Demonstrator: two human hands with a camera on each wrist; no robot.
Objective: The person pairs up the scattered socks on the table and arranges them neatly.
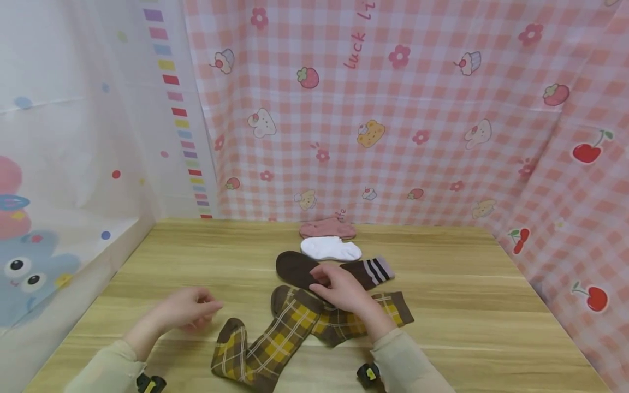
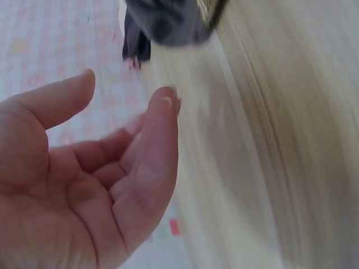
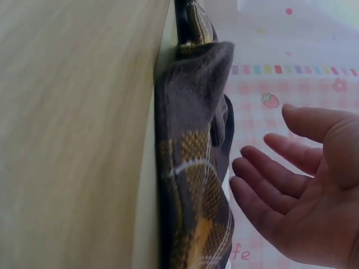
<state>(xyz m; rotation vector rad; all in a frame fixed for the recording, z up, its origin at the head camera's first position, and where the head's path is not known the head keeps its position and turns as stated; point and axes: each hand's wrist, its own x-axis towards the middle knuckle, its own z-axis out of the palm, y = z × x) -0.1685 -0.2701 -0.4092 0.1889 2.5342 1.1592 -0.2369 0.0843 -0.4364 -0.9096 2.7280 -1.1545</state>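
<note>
Two brown-and-yellow plaid socks lie on the wooden table. The nearer plaid sock (image 1: 282, 341) slants with its toe toward the left and its other end over the second plaid sock (image 1: 339, 326). My right hand (image 1: 339, 286) hovers over the second sock and the dark brown sock (image 1: 297, 267) behind it, partly covering both. In the right wrist view its fingers are loosely bent beside the plaid fabric (image 3: 193, 106), holding nothing. My left hand (image 1: 189, 308), fingers relaxed and nothing in them, is over the table left of the nearer sock.
Behind the dark sock lie a white ankle sock (image 1: 330, 249) and a pink sock (image 1: 328, 228), in a column toward the back edge. A pink checked cloth (image 1: 344, 109) hangs behind the table (image 1: 467, 305), with a white patterned sheet (image 1: 98, 136) on the left.
</note>
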